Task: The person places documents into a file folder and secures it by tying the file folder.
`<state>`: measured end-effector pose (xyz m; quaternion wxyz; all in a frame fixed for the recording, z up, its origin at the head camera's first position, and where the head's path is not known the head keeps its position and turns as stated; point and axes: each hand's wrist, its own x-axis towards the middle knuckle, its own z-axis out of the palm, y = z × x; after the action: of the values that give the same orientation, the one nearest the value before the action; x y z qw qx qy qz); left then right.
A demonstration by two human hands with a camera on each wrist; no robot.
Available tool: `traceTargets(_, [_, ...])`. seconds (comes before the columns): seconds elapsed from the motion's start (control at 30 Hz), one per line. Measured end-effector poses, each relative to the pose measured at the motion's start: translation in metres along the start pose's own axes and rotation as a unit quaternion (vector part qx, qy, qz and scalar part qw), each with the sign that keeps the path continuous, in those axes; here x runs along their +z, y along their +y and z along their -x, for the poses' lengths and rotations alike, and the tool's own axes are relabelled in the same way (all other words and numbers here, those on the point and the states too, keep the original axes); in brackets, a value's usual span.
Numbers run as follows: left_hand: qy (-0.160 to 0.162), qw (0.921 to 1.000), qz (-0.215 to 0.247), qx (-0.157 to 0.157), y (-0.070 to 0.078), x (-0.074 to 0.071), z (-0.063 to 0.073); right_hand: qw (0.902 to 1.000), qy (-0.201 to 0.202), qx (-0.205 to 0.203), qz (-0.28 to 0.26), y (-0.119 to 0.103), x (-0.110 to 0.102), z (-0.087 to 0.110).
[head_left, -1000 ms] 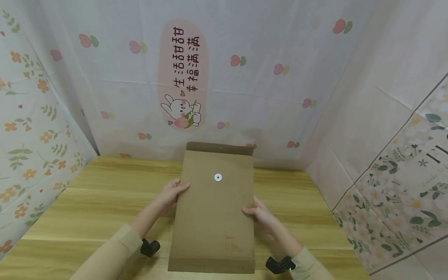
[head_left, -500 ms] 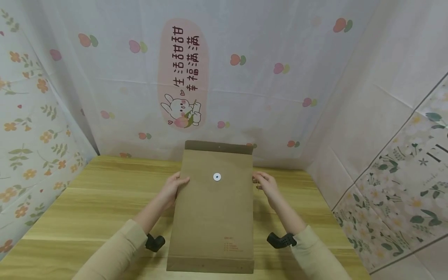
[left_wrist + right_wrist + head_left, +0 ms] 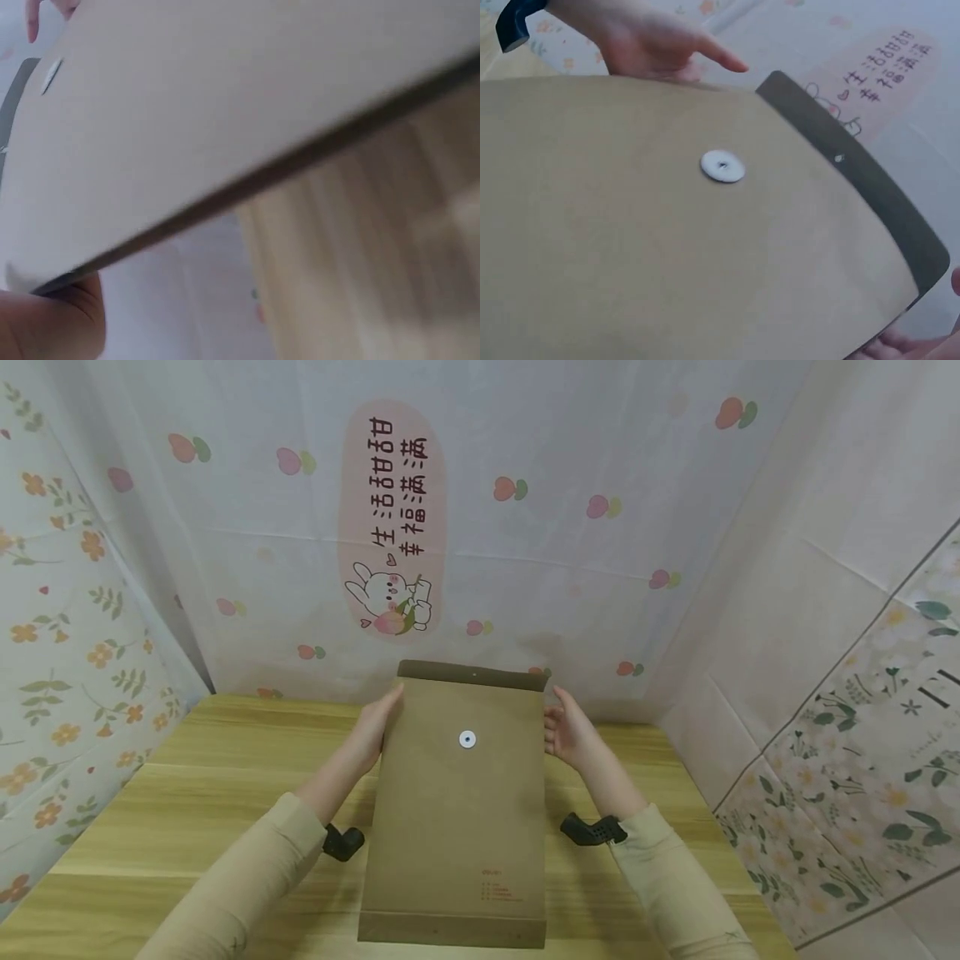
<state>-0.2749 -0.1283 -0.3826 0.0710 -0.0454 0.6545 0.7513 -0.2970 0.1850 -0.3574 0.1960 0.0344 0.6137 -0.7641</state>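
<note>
Between my hands a brown kraft paper document envelope [image 3: 457, 810] stands tilted, long side away from me. It bears a white round button [image 3: 467, 739] and faint red print near its lower right. A darker flap [image 3: 474, 673] extends past its far end. My left hand [image 3: 369, 733] lies along the upper left edge; its thumb [image 3: 724, 54] sticks out clear of the paper, fingers mostly hidden behind. At the upper right edge is my right hand [image 3: 573, 735], thumb raised off the envelope, loosely bent fingers touching or just behind the edge.
A wood-grain table [image 3: 247, 777] spreads below. Behind it hangs a printed white curtain [image 3: 570, 577], and floral cloths [image 3: 862, 777] enclose the sides. A black wrist mount [image 3: 343, 842] sits at the left sleeve, another black mount [image 3: 592, 829] at the right.
Both hands have slid up along the envelope's sides toward its far end. My right thumb has come off its front face, and the left thumb has moved to the edge. The envelope has barely shifted.
</note>
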Motion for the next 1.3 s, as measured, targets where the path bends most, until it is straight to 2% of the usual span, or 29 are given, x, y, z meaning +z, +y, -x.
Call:
traceTargets(0.07, [0.015, 0.9997, -0.005, -0.018, 0.01, 0.001, -0.003, 0.9998, 0.003, 0.019, 0.003, -0.005, 0.002, -0.001])
traceTargets(0.17, [0.031, 0.9987, -0.019, -0.035, 0.023, 0.001, -0.007, 0.9983, 0.007, 0.043, 0.039, -0.011, 0.004, -0.004])
traceTargets(0.3, [0.003, 0.9991, -0.007, -0.041, 0.037, 0.002, -0.013, 0.9918, 0.011, 0.06, 0.113, -0.019, 0.003, -0.007])
traceTargets(0.47, [-0.03, 0.997, 0.007, -0.072, 0.046, 0.004, -0.018, 0.9822, 0.031, 0.068, 0.172, -0.026, -0.001, -0.012])
traceTargets(0.57, [-0.042, 0.9958, 0.005, -0.081, 0.047, 0.005, -0.02, 0.9782, 0.045, 0.069, 0.191, -0.027, -0.005, -0.014])
traceTargets(0.77, [-0.061, 0.9956, -0.008, -0.07, 0.041, 0.001, -0.02, 0.9696, 0.059, 0.055, 0.231, -0.02, -0.01, -0.018])
traceTargets(0.9, [-0.062, 0.996, -0.015, -0.063, 0.037, 0.0, -0.02, 0.9635, 0.078, 0.035, 0.254, -0.014, -0.009, -0.02])
traceTargets(1.13, [-0.051, 0.9974, -0.023, -0.045, 0.034, 0.0, -0.02, 0.9707, 0.079, -0.008, 0.227, -0.006, -0.009, -0.02])
traceTargets(1.3, [-0.068, 0.9971, -0.03, -0.019, 0.031, -0.002, -0.02, 0.9732, 0.077, -0.029, 0.215, -0.001, -0.008, -0.018])
